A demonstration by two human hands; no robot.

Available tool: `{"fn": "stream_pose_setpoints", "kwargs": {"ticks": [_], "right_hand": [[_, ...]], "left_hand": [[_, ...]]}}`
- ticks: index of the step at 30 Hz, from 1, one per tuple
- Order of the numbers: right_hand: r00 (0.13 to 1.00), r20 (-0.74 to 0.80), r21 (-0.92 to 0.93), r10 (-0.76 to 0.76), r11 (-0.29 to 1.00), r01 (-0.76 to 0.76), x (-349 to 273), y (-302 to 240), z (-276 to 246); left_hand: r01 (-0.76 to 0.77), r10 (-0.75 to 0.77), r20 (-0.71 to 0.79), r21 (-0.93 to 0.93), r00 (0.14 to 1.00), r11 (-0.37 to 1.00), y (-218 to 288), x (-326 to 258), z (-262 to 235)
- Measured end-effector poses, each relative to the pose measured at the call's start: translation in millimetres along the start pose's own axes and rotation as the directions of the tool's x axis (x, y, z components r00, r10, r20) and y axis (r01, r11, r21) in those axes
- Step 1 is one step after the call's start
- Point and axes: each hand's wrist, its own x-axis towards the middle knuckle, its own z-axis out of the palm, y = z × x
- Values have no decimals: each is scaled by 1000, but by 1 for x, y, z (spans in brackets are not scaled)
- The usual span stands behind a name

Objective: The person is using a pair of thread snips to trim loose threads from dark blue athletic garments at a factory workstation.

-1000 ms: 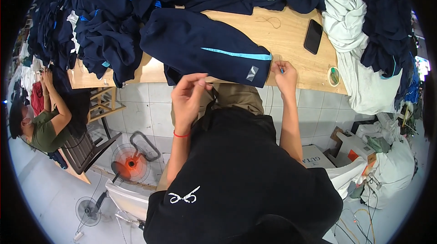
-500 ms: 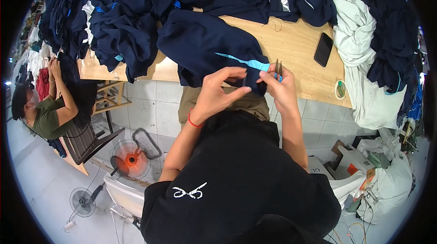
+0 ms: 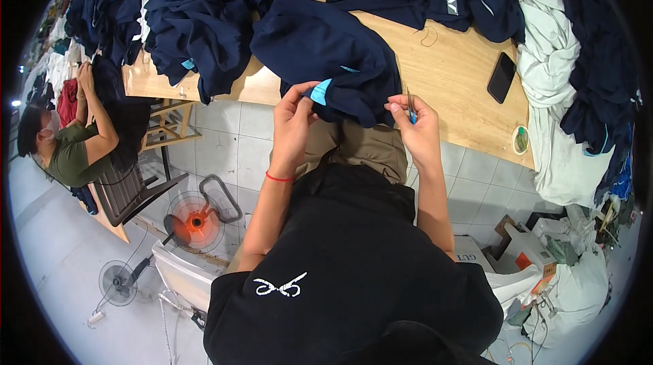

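Note:
A navy garment [image 3: 326, 42] lies bunched over the front edge of the table, its lower part hanging toward my lap. My left hand [image 3: 292, 123] pinches this cloth beside a light blue trim piece [image 3: 322, 91]. At the garment's right edge is my right hand [image 3: 418, 130], with a small pair of thread snips [image 3: 411, 110] held in it, blades up and blue parts between the fingers. Its thumb and forefinger meet close to the cloth; whether they also grip an edge or a thread I cannot make out.
Piles of navy garments [image 3: 197, 31] cover the table's back and left. A black phone [image 3: 502, 78] and a small round container [image 3: 521, 140] rest on the wooden table [image 3: 462, 103] at right, beside white cloth [image 3: 547, 45]. Left, a co-worker [image 3: 85, 144] sits near fans [image 3: 197, 222].
My left hand, loosely open before, has moved left and closed on the garment. The light blue trim has shifted left with the cloth. My right hand still has the snips, now turned more edge-on.

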Motion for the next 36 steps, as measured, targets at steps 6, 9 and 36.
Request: {"fn": "stream_pose_setpoints", "kwargs": {"ticks": [6,9,36], "right_hand": [[979,191,-53,-66,996,78,-9,-21,18],[966,218,-113,-139,980,166,-9,-16,26],[863,161,921,479,241,-305,9,-15,-74]], "left_hand": [[-15,21,16,-301,1000,953,17,-12,2],[-28,17,-32,-349,999,937,25,-16,18],[455,-205,407,-781,890,427,26,43,-68]]}}
